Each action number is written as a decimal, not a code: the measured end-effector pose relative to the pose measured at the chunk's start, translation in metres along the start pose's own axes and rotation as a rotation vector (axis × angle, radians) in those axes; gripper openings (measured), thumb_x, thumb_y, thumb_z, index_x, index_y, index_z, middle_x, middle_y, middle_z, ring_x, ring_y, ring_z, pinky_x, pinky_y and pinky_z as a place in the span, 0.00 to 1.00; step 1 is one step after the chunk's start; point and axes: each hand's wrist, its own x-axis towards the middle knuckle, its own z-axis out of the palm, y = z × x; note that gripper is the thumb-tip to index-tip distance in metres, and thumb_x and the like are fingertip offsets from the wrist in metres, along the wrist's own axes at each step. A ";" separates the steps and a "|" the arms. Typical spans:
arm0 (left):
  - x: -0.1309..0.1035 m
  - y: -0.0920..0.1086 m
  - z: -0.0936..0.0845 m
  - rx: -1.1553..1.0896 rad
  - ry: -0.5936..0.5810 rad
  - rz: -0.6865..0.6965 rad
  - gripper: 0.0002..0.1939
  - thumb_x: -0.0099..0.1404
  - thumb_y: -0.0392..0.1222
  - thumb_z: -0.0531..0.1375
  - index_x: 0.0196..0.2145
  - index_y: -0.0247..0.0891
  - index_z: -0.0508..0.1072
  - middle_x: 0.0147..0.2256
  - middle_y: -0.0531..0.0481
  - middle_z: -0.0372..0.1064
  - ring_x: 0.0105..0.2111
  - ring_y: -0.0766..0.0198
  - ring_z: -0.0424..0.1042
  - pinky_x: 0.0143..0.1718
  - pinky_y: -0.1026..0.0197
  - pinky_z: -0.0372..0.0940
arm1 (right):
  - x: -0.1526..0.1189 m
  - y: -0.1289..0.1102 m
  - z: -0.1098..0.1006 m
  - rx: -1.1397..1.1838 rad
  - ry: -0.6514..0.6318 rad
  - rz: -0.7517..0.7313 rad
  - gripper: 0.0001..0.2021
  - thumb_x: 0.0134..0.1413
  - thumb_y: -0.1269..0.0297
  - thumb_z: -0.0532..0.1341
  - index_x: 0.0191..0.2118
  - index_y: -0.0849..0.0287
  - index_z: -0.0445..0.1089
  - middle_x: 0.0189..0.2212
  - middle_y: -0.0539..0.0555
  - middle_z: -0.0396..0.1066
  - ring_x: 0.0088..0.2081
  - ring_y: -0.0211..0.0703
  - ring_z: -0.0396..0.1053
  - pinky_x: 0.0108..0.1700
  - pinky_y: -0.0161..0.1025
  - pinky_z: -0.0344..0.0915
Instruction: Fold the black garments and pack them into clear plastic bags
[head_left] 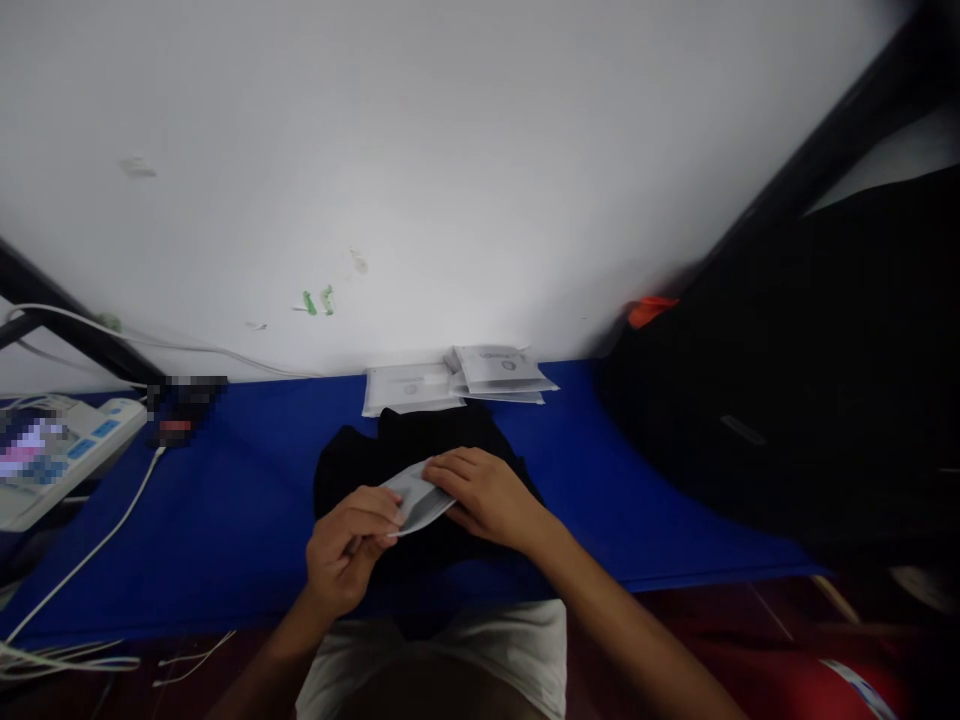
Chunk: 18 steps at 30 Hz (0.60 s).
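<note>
A translucent white plastic bag [421, 498] is held tilted between both hands above a black cloth [442, 430]. My left hand [351, 540] pinches the bag's lower left edge between fingers and thumb. On the bag's right end, my right hand [487, 497] has its fingers over the top and the thumb beneath. The black cloth lies bunched on the blue table cover, partly hidden by the hands and bag. Behind it lie more flat translucent bags, one at the left [412, 388] and a few stacked at the right [501, 370].
The blue cover [225, 520] runs along a white wall [465, 180]. At the left are a power strip [105, 440], white cables [97, 545] and a dark blurred item. A large black fabric mass [787, 400] covers the right end, with an orange piece [651, 310] beside it.
</note>
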 end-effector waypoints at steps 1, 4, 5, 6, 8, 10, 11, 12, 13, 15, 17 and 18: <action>0.000 0.000 -0.004 0.054 0.007 0.004 0.05 0.67 0.32 0.59 0.38 0.38 0.74 0.34 0.49 0.74 0.37 0.60 0.75 0.43 0.49 0.72 | 0.002 0.002 -0.002 -0.001 -0.019 -0.020 0.15 0.58 0.68 0.60 0.51 0.61 0.67 0.46 0.60 0.74 0.45 0.49 0.70 0.47 0.45 0.68; -0.004 -0.003 -0.027 0.340 0.102 -0.064 0.08 0.66 0.31 0.60 0.41 0.40 0.74 0.39 0.48 0.74 0.42 0.59 0.73 0.46 0.52 0.69 | 0.002 0.018 -0.018 -0.029 0.055 -0.039 0.11 0.60 0.66 0.58 0.48 0.62 0.68 0.40 0.59 0.74 0.39 0.47 0.70 0.42 0.42 0.67; -0.008 -0.007 -0.035 0.444 0.115 -0.115 0.09 0.66 0.32 0.60 0.43 0.40 0.74 0.41 0.48 0.73 0.43 0.59 0.73 0.46 0.53 0.69 | 0.001 0.028 -0.026 -0.061 0.125 -0.021 0.12 0.60 0.66 0.57 0.48 0.61 0.67 0.40 0.60 0.74 0.40 0.48 0.69 0.42 0.43 0.66; -0.013 -0.010 -0.044 0.530 0.095 -0.172 0.09 0.66 0.34 0.61 0.44 0.41 0.74 0.43 0.48 0.73 0.44 0.59 0.73 0.47 0.53 0.69 | 0.001 0.041 -0.034 -0.107 0.206 0.008 0.12 0.60 0.65 0.57 0.49 0.61 0.67 0.41 0.60 0.74 0.41 0.49 0.69 0.43 0.44 0.66; -0.028 -0.019 -0.057 0.648 -0.049 -0.279 0.09 0.67 0.40 0.60 0.46 0.43 0.73 0.45 0.48 0.73 0.46 0.58 0.72 0.48 0.52 0.68 | 0.001 0.071 -0.045 -0.247 0.358 0.080 0.13 0.59 0.66 0.57 0.50 0.60 0.66 0.43 0.61 0.73 0.45 0.52 0.68 0.47 0.47 0.63; -0.044 -0.027 -0.064 0.724 -0.242 -0.335 0.11 0.68 0.44 0.59 0.48 0.45 0.73 0.49 0.47 0.72 0.50 0.55 0.72 0.51 0.48 0.68 | 0.003 0.106 -0.046 -0.390 0.452 0.190 0.14 0.57 0.70 0.57 0.50 0.61 0.67 0.47 0.62 0.73 0.48 0.54 0.66 0.50 0.48 0.61; -0.052 -0.030 -0.066 0.752 -0.336 -0.341 0.14 0.68 0.47 0.59 0.50 0.46 0.72 0.52 0.47 0.71 0.52 0.53 0.70 0.53 0.45 0.67 | 0.005 0.122 -0.043 -0.462 0.463 0.270 0.16 0.55 0.73 0.56 0.50 0.62 0.67 0.48 0.64 0.72 0.49 0.55 0.65 0.52 0.48 0.59; -0.059 -0.033 -0.067 0.776 -0.422 -0.341 0.17 0.67 0.49 0.59 0.53 0.47 0.70 0.55 0.46 0.69 0.55 0.51 0.69 0.55 0.42 0.65 | 0.006 0.137 -0.037 -0.524 0.441 0.351 0.18 0.54 0.75 0.55 0.51 0.64 0.67 0.50 0.64 0.71 0.51 0.56 0.64 0.53 0.49 0.58; -0.064 -0.035 -0.067 0.793 -0.499 -0.339 0.21 0.67 0.50 0.59 0.56 0.47 0.68 0.57 0.46 0.67 0.57 0.49 0.66 0.57 0.40 0.63 | 0.006 0.150 -0.029 -0.564 0.384 0.410 0.19 0.54 0.76 0.54 0.53 0.64 0.67 0.52 0.64 0.70 0.51 0.56 0.63 0.53 0.48 0.57; -0.071 -0.037 -0.066 0.808 -0.622 -0.340 0.29 0.66 0.55 0.60 0.62 0.48 0.62 0.61 0.45 0.63 0.61 0.47 0.62 0.60 0.37 0.58 | 0.007 0.169 -0.010 -0.581 0.208 0.427 0.21 0.55 0.77 0.53 0.54 0.63 0.68 0.53 0.63 0.70 0.51 0.55 0.62 0.53 0.47 0.56; -0.072 -0.038 -0.066 0.804 -0.698 -0.354 0.38 0.63 0.60 0.61 0.65 0.47 0.56 0.64 0.44 0.59 0.63 0.46 0.59 0.62 0.35 0.55 | 0.006 0.180 0.006 -0.574 0.121 0.431 0.23 0.55 0.76 0.54 0.57 0.61 0.67 0.55 0.62 0.68 0.53 0.55 0.61 0.54 0.47 0.55; -0.071 -0.038 -0.066 0.796 -0.725 -0.362 0.42 0.60 0.63 0.62 0.66 0.47 0.54 0.65 0.43 0.57 0.63 0.45 0.58 0.62 0.35 0.54 | 0.006 0.183 0.013 -0.568 0.111 0.436 0.24 0.54 0.76 0.54 0.58 0.61 0.67 0.56 0.61 0.68 0.54 0.55 0.60 0.55 0.47 0.54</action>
